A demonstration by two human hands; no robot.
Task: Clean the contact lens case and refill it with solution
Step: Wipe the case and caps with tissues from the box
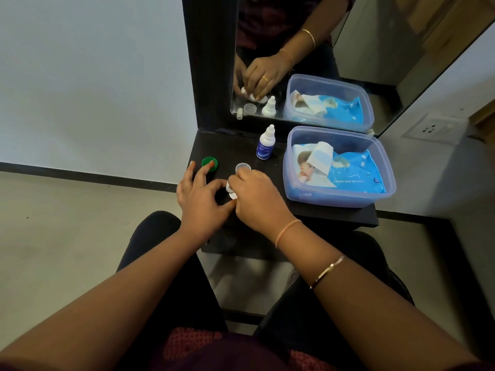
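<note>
The white contact lens case (231,190) lies on the black shelf (332,212), mostly covered by my hands. My right hand (258,200) is curled over it, fingertips pressing down on the case. My left hand (199,195) steadies the case's left end between thumb and index finger, while its other fingers spread out and one fingertip touches the green cap (209,163). A clear cap (242,166) sits just beyond my right knuckles. The solution bottle (265,143), white with a blue label, stands upright farther back with its cap on. The mirror shows my fingers on the case's white wells.
A translucent blue-tinted tub (385,188) holding a blue pack of baby wet wipes, one wipe pulled up, fills the shelf's right side. A mirror (375,49) in a black frame rises behind the shelf. The shelf is narrow, with its edge close at my left hand and the floor below.
</note>
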